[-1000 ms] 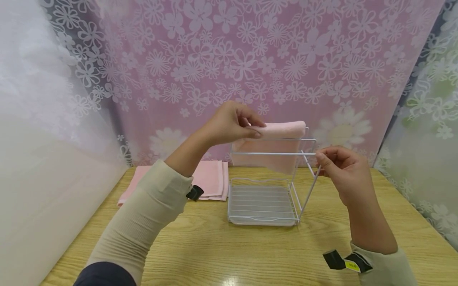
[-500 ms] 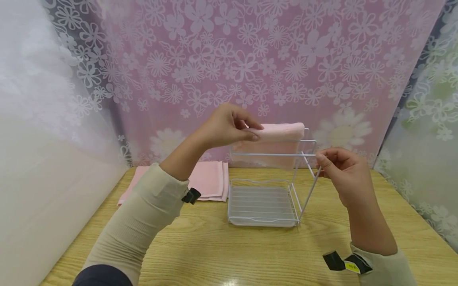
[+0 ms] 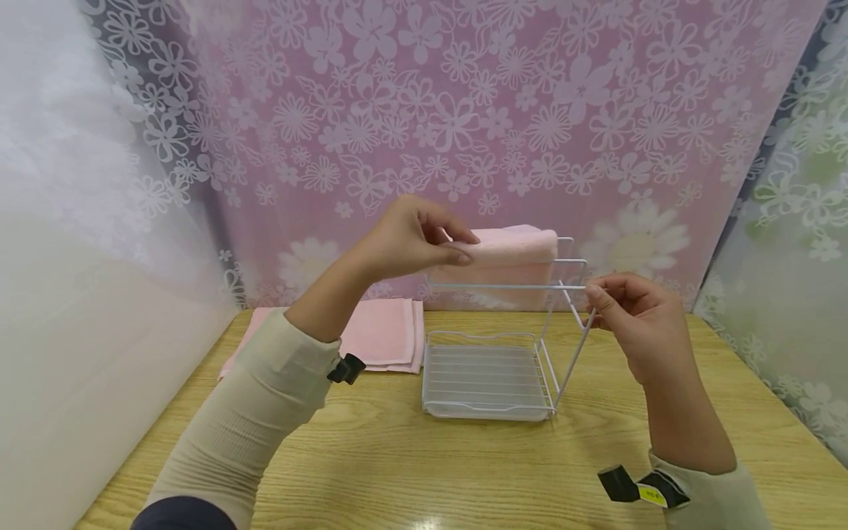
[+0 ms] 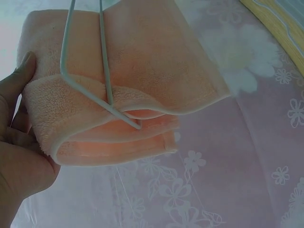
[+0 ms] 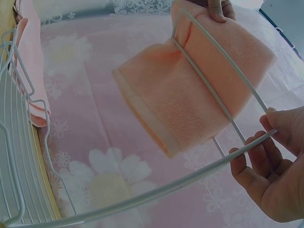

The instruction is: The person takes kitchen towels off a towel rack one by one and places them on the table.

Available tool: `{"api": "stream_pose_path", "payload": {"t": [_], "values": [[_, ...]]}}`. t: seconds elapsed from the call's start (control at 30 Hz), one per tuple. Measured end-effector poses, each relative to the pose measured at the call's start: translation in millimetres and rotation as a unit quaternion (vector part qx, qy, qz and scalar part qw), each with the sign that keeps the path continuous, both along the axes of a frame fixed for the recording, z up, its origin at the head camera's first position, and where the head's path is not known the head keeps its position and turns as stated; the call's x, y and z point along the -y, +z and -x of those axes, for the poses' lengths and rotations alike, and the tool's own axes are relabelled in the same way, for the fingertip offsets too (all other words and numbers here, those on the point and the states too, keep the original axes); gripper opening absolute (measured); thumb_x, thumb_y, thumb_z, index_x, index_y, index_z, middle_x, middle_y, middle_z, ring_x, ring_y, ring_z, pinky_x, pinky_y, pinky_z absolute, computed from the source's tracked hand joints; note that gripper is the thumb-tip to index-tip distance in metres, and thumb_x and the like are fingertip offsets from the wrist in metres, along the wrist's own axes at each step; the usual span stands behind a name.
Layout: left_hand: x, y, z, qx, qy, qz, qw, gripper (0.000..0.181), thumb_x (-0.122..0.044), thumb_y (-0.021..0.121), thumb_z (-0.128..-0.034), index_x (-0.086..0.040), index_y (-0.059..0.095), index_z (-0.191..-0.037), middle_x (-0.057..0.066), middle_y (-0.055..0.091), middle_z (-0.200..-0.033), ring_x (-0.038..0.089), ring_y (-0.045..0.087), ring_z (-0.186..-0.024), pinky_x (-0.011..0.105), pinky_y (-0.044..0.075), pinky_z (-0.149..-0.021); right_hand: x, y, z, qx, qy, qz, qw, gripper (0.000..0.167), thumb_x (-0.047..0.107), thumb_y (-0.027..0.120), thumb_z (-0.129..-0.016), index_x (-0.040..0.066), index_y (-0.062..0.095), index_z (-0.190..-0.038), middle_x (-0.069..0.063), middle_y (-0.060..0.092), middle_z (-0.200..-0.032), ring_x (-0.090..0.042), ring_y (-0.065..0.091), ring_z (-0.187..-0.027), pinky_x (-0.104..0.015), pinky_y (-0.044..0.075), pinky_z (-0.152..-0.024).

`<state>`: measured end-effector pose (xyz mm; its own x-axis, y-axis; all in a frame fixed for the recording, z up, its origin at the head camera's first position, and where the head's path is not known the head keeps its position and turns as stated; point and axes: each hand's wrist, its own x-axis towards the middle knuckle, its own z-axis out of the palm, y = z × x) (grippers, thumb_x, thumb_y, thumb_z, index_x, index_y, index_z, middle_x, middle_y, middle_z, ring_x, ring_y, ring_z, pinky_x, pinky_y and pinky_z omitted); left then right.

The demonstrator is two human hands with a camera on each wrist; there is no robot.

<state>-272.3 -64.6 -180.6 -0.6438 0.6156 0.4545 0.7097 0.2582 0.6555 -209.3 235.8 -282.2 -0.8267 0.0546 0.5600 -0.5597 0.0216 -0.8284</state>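
Observation:
A white wire rack [image 3: 503, 286] stands on the table, with bars at the top and a shelf at the bottom. A pink towel [image 3: 513, 246] is folded over the rear top bars and hangs down behind the front bar. My left hand [image 3: 411, 239] pinches the towel's left end between thumb and fingers. In the left wrist view the towel [image 4: 142, 57] lies in layers around a thin bar. My right hand [image 3: 639, 324] grips the rack's front right top corner, fingers around the bar [image 5: 156, 192] in the right wrist view.
A second pink towel [image 3: 384, 335] lies folded flat on the wooden table [image 3: 424, 464], left of the rack and partly behind my left arm. A grey tray [image 3: 483, 375] sits under the rack's lower wires. Flowered curtains [image 3: 450, 110] enclose the back and sides.
My left hand has moved left and slightly down, drawing the folded towel with it. The towel's hanging lower edge sits higher. My right hand and the rack have stayed in place.

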Motion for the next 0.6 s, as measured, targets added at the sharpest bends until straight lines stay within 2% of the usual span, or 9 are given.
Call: {"api": "stream_pose_path", "payload": {"t": [0.2, 0.37, 0.6], "values": [[3.9, -1.4, -2.1, -0.017, -0.007, -0.007, 0.9998, 0.016, -0.004, 0.082, -0.0781, -0.004, 0.078, -0.094, 0.002, 0.074, -0.082, 0.033, 0.063, -0.06, 0.024, 0.042, -0.051, 0.1, 0.2, -0.5, -0.002, 0.001, 0.001, 1.0, 0.015, 0.002, 0.062, -0.094, -0.012, 0.065, -0.097, -0.002, 0.063, -0.078, -0.013, 0.06, -0.065, -0.021, 0.055, -0.061], [6.6, -2.9, -3.3, -0.028, -0.018, -0.017, 0.9993, 0.015, -0.002, 0.082, -0.0777, -0.002, 0.078, -0.092, 0.002, 0.073, -0.079, 0.024, 0.058, -0.052, 0.023, 0.039, -0.048, 0.3, 0.2, -0.6, -0.003, 0.004, 0.006, 1.0, 0.014, 0.002, 0.062, -0.094, -0.011, 0.066, -0.097, -0.002, 0.063, -0.078, -0.014, 0.06, -0.065, -0.021, 0.055, -0.061], [11.7, -4.1, -6.2, -0.017, -0.017, -0.028, 0.9993, 0.015, -0.003, 0.081, -0.0781, -0.003, 0.078, -0.093, 0.003, 0.072, -0.077, 0.019, 0.051, -0.05, 0.024, 0.037, -0.048, 0.0, -0.3, 0.3, -0.004, 0.002, 0.003, 1.0, 0.014, 0.002, 0.062, -0.094, -0.012, 0.066, -0.097, -0.003, 0.064, -0.078, -0.014, 0.06, -0.064, -0.021, 0.055, -0.061]]}}
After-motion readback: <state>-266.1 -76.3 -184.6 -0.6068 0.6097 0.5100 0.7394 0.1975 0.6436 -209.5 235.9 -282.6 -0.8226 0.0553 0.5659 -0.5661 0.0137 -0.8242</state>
